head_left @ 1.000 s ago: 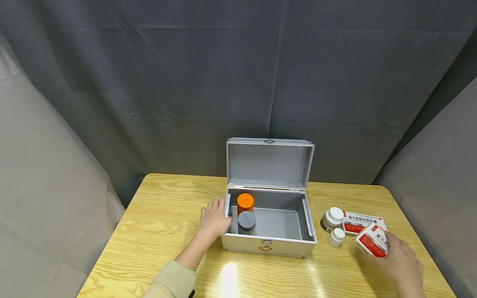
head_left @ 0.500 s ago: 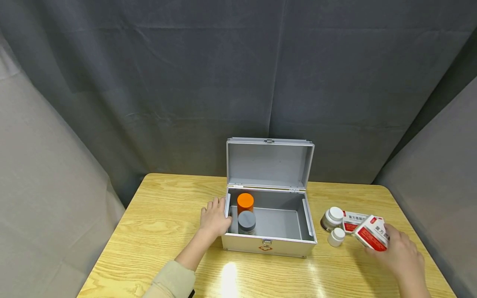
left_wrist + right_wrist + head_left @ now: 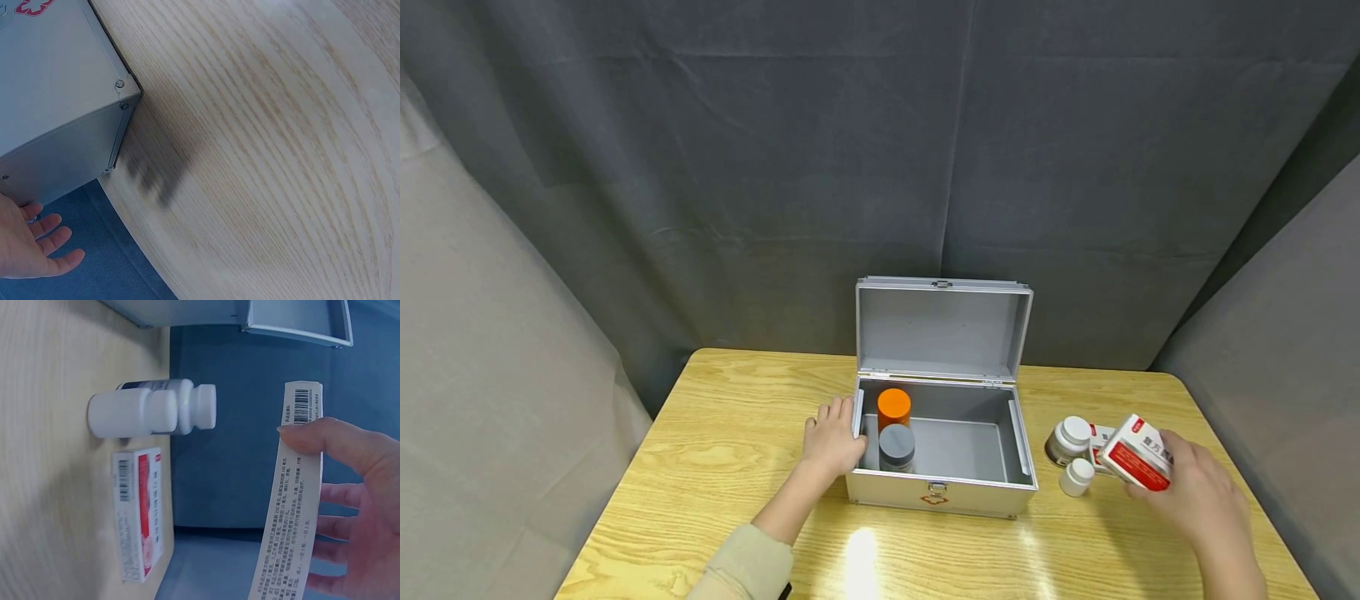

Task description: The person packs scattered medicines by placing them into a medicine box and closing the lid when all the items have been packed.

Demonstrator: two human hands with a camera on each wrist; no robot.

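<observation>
My left hand (image 3: 833, 442) grips the left wall of a silver first-aid case (image 3: 934, 500), its thumb over the rim. The case stands with its lid raised. In the left wrist view, the hand's other fingers (image 3: 56, 240) stretch out loosely beside the case wall. Inside, at the left, are an orange-capped bottle (image 3: 894, 407) and a grey-capped bottle (image 3: 897, 446). Off to the right, my right hand (image 3: 1206, 492) holds a red-and-white medicine box (image 3: 1138, 454) above the table. The right wrist view shows the thumb pressing the box's printed narrow side (image 3: 290, 500), with fingers behind it.
Left of the held box stand a white-capped bottle (image 3: 1069, 442) and a smaller white bottle (image 3: 1077, 478). A second medicine box (image 3: 137, 512) lies on the wooden table (image 3: 737, 417), partly hidden in the head view. Grey curtains (image 3: 775, 167) hang around the table.
The held medicine box has moved slightly left and away from me, turning a little, and now covers more of the box on the table. My left hand has stayed still.
</observation>
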